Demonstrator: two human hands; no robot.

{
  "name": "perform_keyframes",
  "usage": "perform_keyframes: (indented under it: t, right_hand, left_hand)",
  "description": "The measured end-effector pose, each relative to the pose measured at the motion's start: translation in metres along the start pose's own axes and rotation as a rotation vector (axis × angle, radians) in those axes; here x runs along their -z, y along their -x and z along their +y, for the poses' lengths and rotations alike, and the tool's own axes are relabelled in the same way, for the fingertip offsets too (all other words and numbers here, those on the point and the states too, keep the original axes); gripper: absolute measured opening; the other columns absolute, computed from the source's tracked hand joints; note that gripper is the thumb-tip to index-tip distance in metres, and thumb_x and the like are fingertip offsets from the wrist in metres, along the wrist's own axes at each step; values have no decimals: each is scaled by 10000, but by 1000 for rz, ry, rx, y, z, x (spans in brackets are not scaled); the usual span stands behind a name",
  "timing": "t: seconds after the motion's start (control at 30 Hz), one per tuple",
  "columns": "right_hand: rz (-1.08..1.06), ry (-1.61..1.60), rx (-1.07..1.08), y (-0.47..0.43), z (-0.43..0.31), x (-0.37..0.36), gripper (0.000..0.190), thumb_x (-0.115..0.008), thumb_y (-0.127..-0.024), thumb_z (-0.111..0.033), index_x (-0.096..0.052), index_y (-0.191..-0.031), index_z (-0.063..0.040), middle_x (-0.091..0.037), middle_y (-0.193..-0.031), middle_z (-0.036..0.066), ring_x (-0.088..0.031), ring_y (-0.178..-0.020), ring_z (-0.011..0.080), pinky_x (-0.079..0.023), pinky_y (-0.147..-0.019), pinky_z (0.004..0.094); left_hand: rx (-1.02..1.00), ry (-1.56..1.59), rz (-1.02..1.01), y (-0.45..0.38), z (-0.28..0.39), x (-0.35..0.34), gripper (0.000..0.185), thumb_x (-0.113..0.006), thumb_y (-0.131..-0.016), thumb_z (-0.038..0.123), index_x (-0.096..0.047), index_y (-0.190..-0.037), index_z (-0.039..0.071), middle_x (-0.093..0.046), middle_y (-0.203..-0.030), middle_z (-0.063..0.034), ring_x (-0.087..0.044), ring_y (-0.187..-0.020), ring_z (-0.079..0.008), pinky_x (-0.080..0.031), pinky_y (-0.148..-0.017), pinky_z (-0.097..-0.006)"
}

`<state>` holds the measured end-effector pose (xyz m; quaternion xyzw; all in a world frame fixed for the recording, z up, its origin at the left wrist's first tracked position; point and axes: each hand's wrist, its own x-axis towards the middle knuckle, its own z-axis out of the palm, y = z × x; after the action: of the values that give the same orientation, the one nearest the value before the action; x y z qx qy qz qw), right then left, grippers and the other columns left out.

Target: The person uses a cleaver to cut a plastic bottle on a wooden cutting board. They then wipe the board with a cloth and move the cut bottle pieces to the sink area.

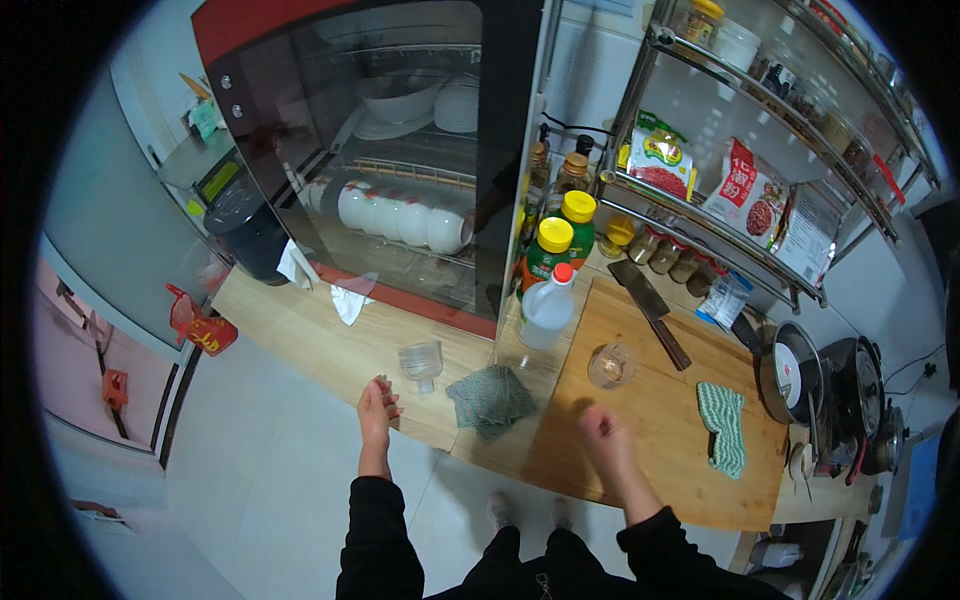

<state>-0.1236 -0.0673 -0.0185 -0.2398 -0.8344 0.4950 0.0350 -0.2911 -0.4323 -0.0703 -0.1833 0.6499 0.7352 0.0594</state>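
Note:
My left hand (376, 409) is at the counter's front edge with its fingers apart, holding nothing. Just to its right lies a clear plastic funnel-like vessel (421, 364) with a narrow neck. A folded grey-green cloth (492, 402) rests between my two hands. Over the front of the wooden cutting board (660, 442) hovers my right hand (606, 435), blurred and with curled fingers; whether it holds anything small cannot be told. Beyond it a clear cup (612, 366) stands on the board. A cleaver (651, 311) lies along the back, and a green-and-white striped cloth (722, 429) is at the right.
A glass-fronted dish cabinet (405, 277) stands behind the counter. Beside it are a clear jug with a red cap (547, 307) and yellow-capped bottles (553, 244). A metal rack (720, 64) holds jars and packets. Pots (787, 371) stand at the right.

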Motion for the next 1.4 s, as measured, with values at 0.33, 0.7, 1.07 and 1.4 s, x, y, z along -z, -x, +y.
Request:
perform_keyframes:
  t: [0.33,0.7,1.07,1.4]
  right_hand:
    - [284,404,310,-72,-39,39,1035,-847,-577,-234,-247,-1394,-25,-458,-1245,242,-429,-1178,385,-370,-990,429]
    - [61,406,552,-56,-71,-25,873,-791,-600,-141,-336,-1334,-15,-479,-1221,218,-476,-1124,374,-411,-946,415]
    - [-120,402,494,-68,-82,-67,864,-786,-640,-153,-327,-1367,-68,-400,-1317,211,-391,-1205,399,-368,-990,437]
    - [185,636,253,0,-1,66,630,-714,-743,-313,-470,-1301,-154,-436,-1310,203,-383,-1227,402,-303,-1027,492]
  left_hand:
    - [-60,-70,-25,12,-7,14,299,-431,-981,261,-592,-1063,23,-602,-861,-25,-537,-658,-76,-493,-525,-225]
    - [-115,-235,-85,50,-17,4,228,-512,-950,230,-618,-961,28,-602,-765,-11,-519,-597,-68,-443,-515,-219]
    - [-196,-804,-185,85,-19,-8,257,-621,-839,313,-624,-742,75,-641,-682,-98,-622,-646,-291,-483,-573,-389]
    - [-76,-1668,-632,96,-14,47,153,-574,-812,198,-666,-860,86,-661,-832,-150,-632,-805,-349,-506,-673,-458]
